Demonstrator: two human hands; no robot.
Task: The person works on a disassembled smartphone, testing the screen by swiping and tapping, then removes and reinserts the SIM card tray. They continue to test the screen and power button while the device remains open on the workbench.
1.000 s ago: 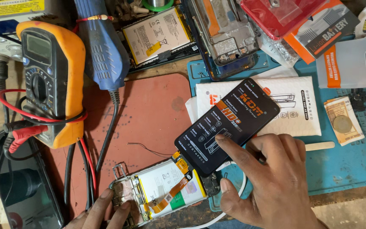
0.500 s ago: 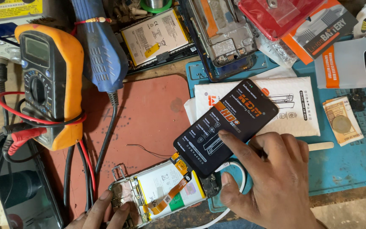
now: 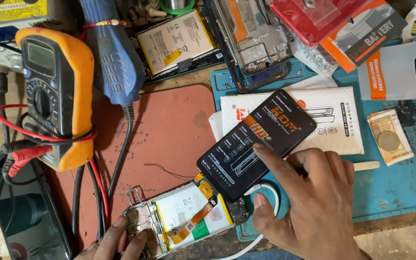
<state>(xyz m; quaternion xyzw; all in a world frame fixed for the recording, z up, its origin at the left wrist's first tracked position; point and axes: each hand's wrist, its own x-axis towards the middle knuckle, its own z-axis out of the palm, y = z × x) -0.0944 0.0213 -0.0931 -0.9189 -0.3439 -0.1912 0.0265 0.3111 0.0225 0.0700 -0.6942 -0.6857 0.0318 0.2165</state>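
Where the red-brown mat [image 3: 169, 139] meets the blue mat [image 3: 391, 188] near the six o'clock edge of the surface, a black display panel [image 3: 256, 144] lies tilted toward one o'clock, its lower end joined to an opened phone chassis [image 3: 184, 221] at seven o'clock of it. Right hand [image 3: 314, 202]: forefinger pressed on the panel's glass, thumb beneath its edge, remaining fingers loosely curled and grasping nothing. Left hand [image 3: 116, 240]: fingertips pin the chassis's lower-left corner; whether they close round it cannot be told. An orange flex ribbon [image 3: 193, 224] crosses the exposed battery. A white cable [image 3: 266, 192] loops under the panel. Outward lie a white printed pouch [image 3: 333, 120] at one o'clock, a yellow multimeter [image 3: 56, 96] with red and black leads at nine o'clock, and a blue hot-air tool [image 3: 111, 53] at eleven o'clock. Risk, as judged: the panel hangs on its connection alone, so excess finger pressure or a slip of the chassis could strain or tear that joint.
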